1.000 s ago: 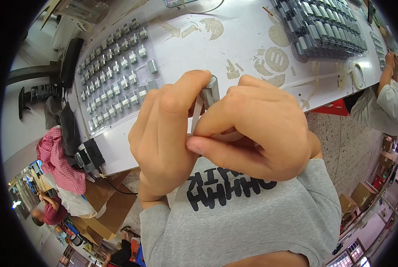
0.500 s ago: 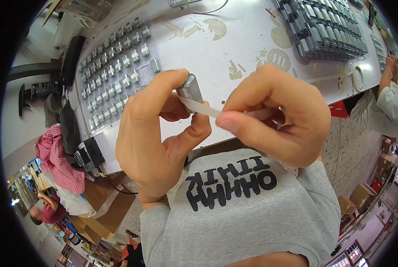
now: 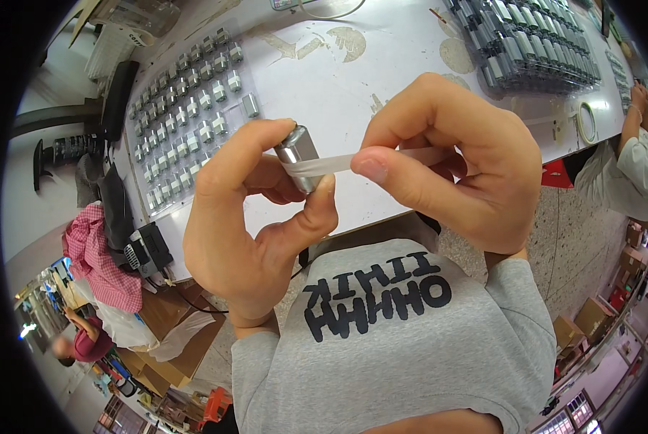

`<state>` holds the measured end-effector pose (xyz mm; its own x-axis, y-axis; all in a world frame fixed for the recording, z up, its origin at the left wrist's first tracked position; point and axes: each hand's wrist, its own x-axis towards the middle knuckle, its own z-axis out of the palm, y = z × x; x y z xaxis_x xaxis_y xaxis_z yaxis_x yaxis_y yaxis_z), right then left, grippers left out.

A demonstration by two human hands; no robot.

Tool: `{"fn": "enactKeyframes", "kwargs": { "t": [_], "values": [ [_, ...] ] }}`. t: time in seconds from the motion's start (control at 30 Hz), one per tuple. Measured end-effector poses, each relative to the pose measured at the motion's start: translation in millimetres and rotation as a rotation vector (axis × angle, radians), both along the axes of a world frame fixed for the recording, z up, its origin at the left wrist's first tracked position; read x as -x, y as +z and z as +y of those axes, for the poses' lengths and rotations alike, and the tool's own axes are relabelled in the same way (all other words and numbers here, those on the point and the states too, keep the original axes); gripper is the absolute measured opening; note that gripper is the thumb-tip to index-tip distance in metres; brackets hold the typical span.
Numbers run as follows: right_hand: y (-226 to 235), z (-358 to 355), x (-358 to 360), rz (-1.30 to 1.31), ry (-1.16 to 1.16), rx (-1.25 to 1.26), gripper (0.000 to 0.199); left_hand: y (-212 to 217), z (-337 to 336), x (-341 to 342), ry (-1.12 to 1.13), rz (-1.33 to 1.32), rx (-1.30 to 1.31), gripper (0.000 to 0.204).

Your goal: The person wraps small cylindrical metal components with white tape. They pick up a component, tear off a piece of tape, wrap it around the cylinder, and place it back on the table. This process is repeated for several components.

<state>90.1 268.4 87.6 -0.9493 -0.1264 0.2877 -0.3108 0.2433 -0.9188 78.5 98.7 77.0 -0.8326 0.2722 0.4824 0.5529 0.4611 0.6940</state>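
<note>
Left hand point(image 3: 240, 217): grip clamped on silver metal cylinder point(image 3: 299, 143), index finger at top end, thumb at lower end; cylinder held tilted above near edge of bench point(image 3: 316, 94). Right hand point(image 3: 461, 166): thumb and index finger together on white strip point(image 3: 331, 166), drawn taut from cylinder. Judged part-done: strip laid across cylinder's side, remainder not yet laid down. Clear tray point(image 3: 237, 118) by bench's left edge: rows of cylinders, most white-banded.
</note>
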Motion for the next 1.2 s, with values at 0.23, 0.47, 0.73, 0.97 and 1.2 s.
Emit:
{"fn": "enactKeyframes", "kwargs": {
  "t": [0.23, 0.47, 0.73, 0.97, 1.2],
  "values": [
    [-2, 0, 2, -0.103, 0.042, 0.092, 0.007, -3, 0, -1, -0.030, -0.081, -0.197, 0.053],
    [-7, -7, 12, -0.432, 0.311, 0.576, 0.010, -13, -1, -2, -0.176, -0.213, -0.554, 0.058],
    [-18, -14, 15, -0.369, 0.371, 0.796, 0.016, -14, 11, -9, -0.271, -0.508, -0.772, 0.064],
    [-26, -12, 20, -0.324, 0.449, 0.800, 0.018, -11, 11, -13, -0.196, -0.339, -0.376, 0.047],
    [-35, -4, 23, -0.289, 0.367, 0.573, 0.016, 11, 0, -7, -0.061, -0.087, 0.251, 0.050]
  ]
}}
